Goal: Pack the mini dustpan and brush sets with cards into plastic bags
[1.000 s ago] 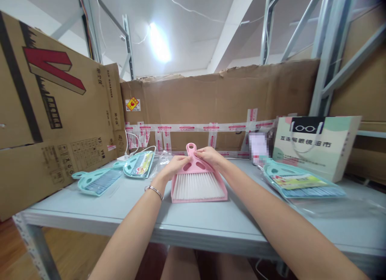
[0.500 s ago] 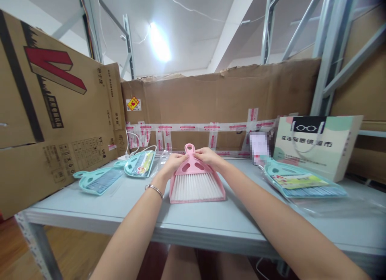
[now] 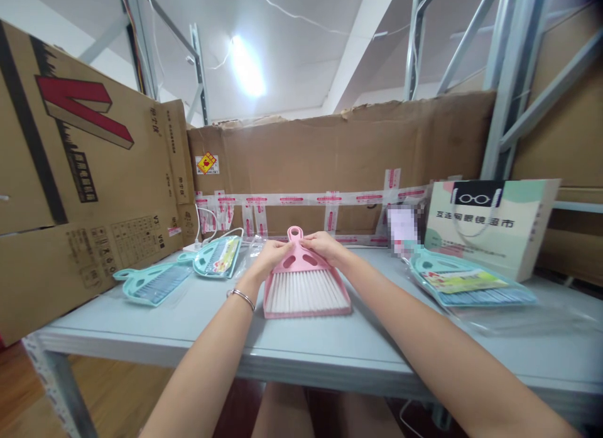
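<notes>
A bright ceiling light (image 3: pixel 248 67) shines above metal shelving (image 3: pixel 506 117) and a brown wooden floor (image 3: pixel 127 388).

Both bare forearms (image 3: pixel 405 323) slant inward over the front edge of the desk (image 3: pixel 188 318), left hand (image 3: pixel 271 257) and right hand (image 3: pixel 326 246) pinching close together.

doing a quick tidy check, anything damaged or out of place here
The large cardboard box at the back looks worn: its top edge is ragged. The printed carton at left has its lettering sideways, as if tipped. The pink brush and dustpan show no obvious damage.
</notes>
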A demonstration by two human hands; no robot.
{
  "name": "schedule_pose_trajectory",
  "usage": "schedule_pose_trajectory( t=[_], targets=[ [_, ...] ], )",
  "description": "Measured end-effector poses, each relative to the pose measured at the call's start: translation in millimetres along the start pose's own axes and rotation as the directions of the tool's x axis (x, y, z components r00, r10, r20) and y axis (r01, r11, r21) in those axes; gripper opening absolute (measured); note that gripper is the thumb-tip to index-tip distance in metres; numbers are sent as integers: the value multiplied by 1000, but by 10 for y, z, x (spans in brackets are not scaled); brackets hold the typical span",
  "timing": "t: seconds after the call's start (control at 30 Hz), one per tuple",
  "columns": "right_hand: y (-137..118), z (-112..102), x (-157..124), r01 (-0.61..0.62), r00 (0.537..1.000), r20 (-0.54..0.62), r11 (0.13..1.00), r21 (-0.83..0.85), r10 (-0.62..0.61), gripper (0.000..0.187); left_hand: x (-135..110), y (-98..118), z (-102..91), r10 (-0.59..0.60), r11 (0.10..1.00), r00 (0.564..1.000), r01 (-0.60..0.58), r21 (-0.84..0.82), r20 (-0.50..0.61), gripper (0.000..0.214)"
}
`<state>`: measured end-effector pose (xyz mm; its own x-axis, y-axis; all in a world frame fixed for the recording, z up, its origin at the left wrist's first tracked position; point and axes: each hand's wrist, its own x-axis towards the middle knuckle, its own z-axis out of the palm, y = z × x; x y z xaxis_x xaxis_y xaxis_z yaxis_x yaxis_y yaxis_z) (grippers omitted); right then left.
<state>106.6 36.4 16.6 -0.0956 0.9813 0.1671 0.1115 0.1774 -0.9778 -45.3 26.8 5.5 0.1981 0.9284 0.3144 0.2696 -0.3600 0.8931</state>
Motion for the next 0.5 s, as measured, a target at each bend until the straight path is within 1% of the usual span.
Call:
schedule_pose_trajectory(
  t=[0.03,0.1,0.13,0.17,0.2,0.23,0.27,0.3,0.33,0.37,0.43,0.5],
  targets=[
    [-13,-32,7,17,999,31,1000,4,-17,10,-9,18,-6,-4,1000,1000,5,-26,29,43],
    [-48,-147,30,57,993,106,998,3,-57,11,-30,55,-27,-21,996,992,32,-86,122,35],
    [-65,-240,43,74,989,126,997,-6,-73,13,-39,69,-41,-42,992,986,61,-109,164,35],
    [-75,-359,55,85,989,126,996,-29,-80,17,-44,77,-56,-67,988,981,91,-125,183,39],
    [-75,-502,63,83,992,100,994,-72,-76,20,-44,79,-73,-87,985,981,110,-131,173,41],
    [-62,-665,66,74,997,40,987,-145,-69,23,-40,76,-89,-94,985,986,112,-130,140,40],
    [-35,-838,62,43,998,-38,966,-257,-54,25,-33,70,-104,-90,987,992,101,-127,93,36],
    [8,-1011,49,-19,994,-102,910,-415,-26,24,-23,62,-115,-80,988,996,85,-129,46,32],
    [62,-1171,29,-86,994,-110,809,-581,27,24,-13,55,-124,-77,988,997,77,-137,4,29],
    [126,-1306,3,-177,984,-139,695,-697,112,25,-5,51,-127,-88,985,996,83,-148,-27,28],
    [263,-1477,-46,-291,954,-196,552,-782,226,35,1,55,-123,-127,979,991,117,-167,-52,29],
    [384,-1513,-64,-341,933,-231,476,-811,276,47,-6,71,-110,-154,975,987,144,-168,-45,32]
  ],
)
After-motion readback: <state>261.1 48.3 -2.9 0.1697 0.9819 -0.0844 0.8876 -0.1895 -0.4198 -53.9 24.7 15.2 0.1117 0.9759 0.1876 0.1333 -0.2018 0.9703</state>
